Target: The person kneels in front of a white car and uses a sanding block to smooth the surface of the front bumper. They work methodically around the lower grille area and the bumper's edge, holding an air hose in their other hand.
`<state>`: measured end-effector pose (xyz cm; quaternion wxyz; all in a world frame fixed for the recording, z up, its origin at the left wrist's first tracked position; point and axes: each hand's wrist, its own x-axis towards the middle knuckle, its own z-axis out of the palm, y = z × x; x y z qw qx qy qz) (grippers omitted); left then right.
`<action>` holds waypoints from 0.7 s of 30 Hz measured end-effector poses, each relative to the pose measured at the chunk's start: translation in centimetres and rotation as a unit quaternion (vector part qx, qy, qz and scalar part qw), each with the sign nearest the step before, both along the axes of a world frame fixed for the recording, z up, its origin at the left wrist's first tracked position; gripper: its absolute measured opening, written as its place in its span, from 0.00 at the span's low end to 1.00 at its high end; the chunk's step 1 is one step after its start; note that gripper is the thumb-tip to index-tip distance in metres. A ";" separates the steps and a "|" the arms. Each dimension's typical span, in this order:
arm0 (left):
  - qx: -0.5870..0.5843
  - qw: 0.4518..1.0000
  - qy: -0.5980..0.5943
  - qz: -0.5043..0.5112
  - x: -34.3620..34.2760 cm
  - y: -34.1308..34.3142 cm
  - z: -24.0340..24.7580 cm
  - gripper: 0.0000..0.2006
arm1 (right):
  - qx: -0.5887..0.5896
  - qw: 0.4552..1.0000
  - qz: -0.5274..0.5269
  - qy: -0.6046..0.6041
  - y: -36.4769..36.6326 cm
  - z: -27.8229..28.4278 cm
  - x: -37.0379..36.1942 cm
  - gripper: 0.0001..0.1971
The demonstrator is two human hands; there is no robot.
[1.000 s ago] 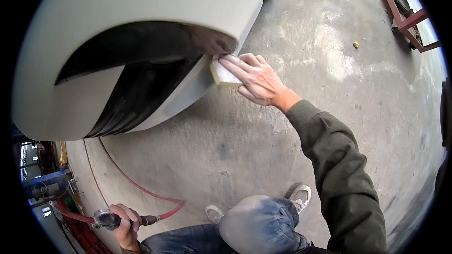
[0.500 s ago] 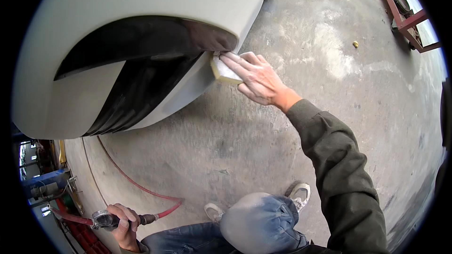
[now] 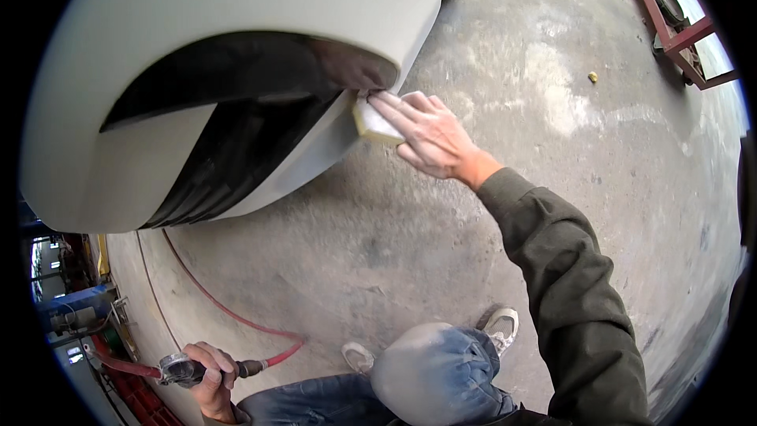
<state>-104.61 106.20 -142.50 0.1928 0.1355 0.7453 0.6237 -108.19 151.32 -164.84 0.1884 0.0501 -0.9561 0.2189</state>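
My right hand (image 3: 430,130), dusted white, presses its fingers along a foam sanding block (image 3: 382,123) with a whitish face and yellow edge. The block rests against the pale car bumper (image 3: 315,146), just below the right tip of the glossy black light panel (image 3: 260,67). At the lower left, my left hand (image 3: 209,379) is wrapped round a dark air-line tool (image 3: 183,371) with a round, clear-looking end. Red hose (image 3: 225,308) runs from the tool on both sides. What the tool is exactly, I cannot make out.
Black slatted grille (image 3: 229,158) lies beneath the light panel. A red wheeled cart (image 3: 670,35) stands at the upper right, and a small yellow scrap (image 3: 593,77) lies on the concrete floor (image 3: 489,252). My knee (image 3: 430,367) is bent at the lower middle. Workshop equipment (image 3: 83,300) fills the left edge.
Both hands keep their holds, and the sanding block stays at nearly the same spot on the bumper. The view has shifted slightly.
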 end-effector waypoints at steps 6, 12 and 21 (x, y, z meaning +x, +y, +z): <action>0.002 1.000 -0.015 -0.010 0.9 -1.2 0.9 0.15 | 0.024 0.999 -0.011 0.037 -0.3 0.1 1.7 0.38; 0.009 1.000 0.010 -0.006 1.6 -1.7 1.0 0.15 | 0.000 0.999 -0.040 -0.010 1.9 -1.9 5.0 0.38; 0.001 0.997 0.076 0.018 1.7 -4.0 1.3 0.13 | 0.109 0.990 -0.017 0.090 -0.4 0.7 2.9 0.35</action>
